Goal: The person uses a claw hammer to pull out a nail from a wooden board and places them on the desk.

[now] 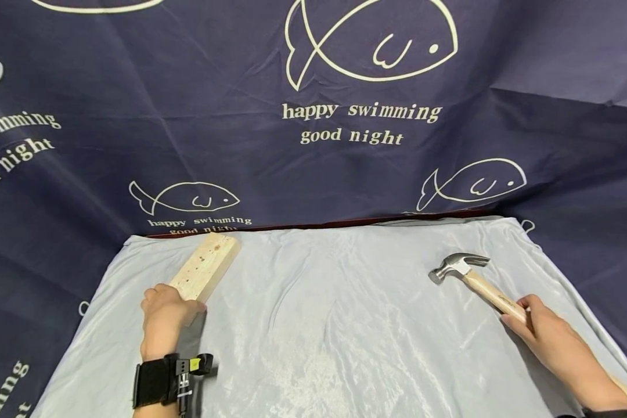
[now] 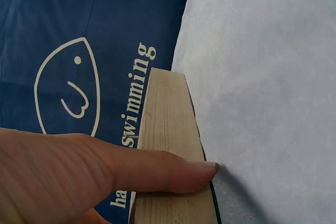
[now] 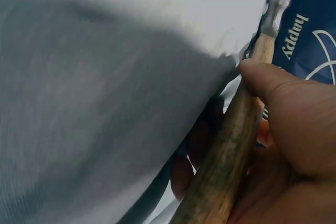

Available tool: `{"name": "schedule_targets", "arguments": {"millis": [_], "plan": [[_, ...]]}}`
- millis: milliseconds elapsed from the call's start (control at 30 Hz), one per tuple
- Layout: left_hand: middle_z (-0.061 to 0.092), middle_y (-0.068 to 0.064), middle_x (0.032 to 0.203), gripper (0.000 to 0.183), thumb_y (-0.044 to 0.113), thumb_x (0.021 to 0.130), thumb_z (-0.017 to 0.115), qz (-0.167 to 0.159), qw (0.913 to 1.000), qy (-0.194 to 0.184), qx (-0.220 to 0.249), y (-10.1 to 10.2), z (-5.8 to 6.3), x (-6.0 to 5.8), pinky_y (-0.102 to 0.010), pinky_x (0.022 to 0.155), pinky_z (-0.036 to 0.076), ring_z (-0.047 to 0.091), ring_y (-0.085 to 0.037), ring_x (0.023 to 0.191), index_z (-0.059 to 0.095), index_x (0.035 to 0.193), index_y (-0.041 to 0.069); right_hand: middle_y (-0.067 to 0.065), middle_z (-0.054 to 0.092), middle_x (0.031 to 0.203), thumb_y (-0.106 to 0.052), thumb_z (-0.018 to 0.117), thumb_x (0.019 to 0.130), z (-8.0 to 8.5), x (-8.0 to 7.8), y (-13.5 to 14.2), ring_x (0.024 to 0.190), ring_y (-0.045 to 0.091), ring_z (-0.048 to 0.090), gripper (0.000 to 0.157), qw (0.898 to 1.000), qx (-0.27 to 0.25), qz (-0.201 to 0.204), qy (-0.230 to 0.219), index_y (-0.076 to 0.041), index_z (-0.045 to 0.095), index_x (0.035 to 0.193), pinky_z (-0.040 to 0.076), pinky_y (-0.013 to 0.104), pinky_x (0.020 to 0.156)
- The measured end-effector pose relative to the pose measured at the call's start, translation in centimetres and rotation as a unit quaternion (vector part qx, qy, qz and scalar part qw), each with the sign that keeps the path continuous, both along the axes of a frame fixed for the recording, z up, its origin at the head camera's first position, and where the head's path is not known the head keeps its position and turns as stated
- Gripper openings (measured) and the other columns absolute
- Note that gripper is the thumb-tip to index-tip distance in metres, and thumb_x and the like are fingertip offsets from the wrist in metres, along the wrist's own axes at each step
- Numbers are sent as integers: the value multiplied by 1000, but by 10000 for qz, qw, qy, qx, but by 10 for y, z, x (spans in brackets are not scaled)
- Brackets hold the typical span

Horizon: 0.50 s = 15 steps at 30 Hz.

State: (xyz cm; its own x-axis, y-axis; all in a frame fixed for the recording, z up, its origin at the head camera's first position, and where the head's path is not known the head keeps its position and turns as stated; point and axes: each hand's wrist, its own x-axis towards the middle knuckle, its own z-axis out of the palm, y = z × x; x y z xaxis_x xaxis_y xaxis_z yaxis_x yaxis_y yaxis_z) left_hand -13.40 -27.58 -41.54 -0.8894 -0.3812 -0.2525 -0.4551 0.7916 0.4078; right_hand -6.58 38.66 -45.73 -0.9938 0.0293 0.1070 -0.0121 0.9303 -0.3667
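Observation:
On the left of the head view, my left hand point(image 1: 164, 310) grips the near end of a pale wooden block point(image 1: 205, 266). In the left wrist view the thumb lies across the block's side face point(image 2: 170, 108); the other fingers are mostly hidden behind it. My right hand point(image 1: 556, 342) holds a claw hammer point(image 1: 493, 293) by its wooden handle, at the right side of the table. The steel head points away from me, to the upper left. The right wrist view shows the thumb along the handle point(image 3: 226, 156) and fingers curled beneath it.
A light grey-blue cloth point(image 1: 313, 325) covers the table, wrinkled in the middle. Behind and on both sides hangs a dark blue curtain point(image 1: 345, 174) with white fish drawings and lettering. A wrist camera on a black strap point(image 1: 157, 382) sits on the left wrist.

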Motion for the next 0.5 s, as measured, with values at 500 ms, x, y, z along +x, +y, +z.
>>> {"name": "schedule_targets", "arguments": {"millis": [500], "plan": [[42, -35, 107, 83, 20, 73, 85, -356, 9984, 434, 99, 26, -3, 9, -57, 87, 41, 40, -49, 102, 39, 123, -27, 0, 45, 70, -33, 74, 96, 2, -1, -1, 61, 12, 40, 28, 9997, 135, 15, -219, -9, 59, 98, 31, 34, 53]]}}
